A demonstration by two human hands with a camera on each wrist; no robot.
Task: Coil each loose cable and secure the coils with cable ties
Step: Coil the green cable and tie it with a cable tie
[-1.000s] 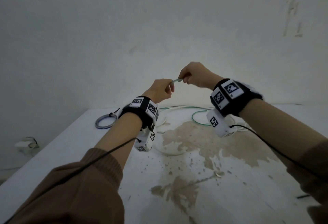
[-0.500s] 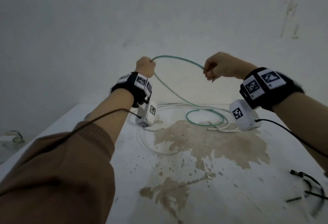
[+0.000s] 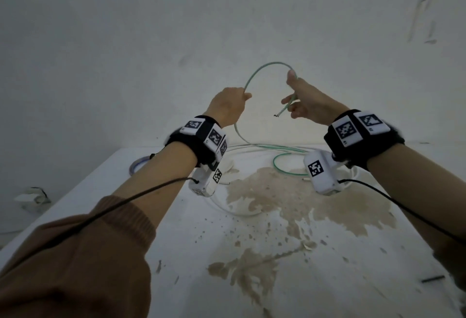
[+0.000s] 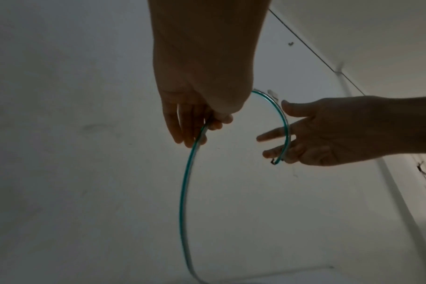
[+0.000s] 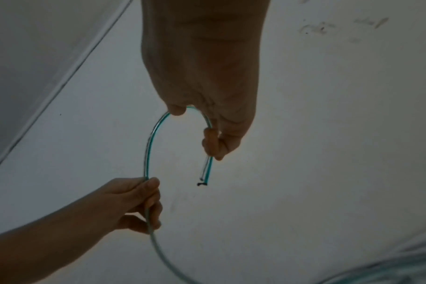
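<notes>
A thin green cable arches in the air between my two hands, above the back of the white table. My left hand grips it at the arch's left foot; from there it drops to the table and loops. My right hand holds the cable near its free end, thumb up on the arch, and the short tip sticks out below the fingers. The left wrist view shows my left fingers curled round the cable. In the right wrist view my right fingers pinch the cable above its tip.
A white cable lies in loose curves on the table under my wrists. A grey coil sits at the back left corner. A short black tie lies near the right edge. A brown worn patch marks the tabletop. The wall stands close behind.
A second ago both hands pinched the cable end close together. They drew apart along the cable, and the arch has since narrowed and risen, with the free tip now showing below my right hand.
</notes>
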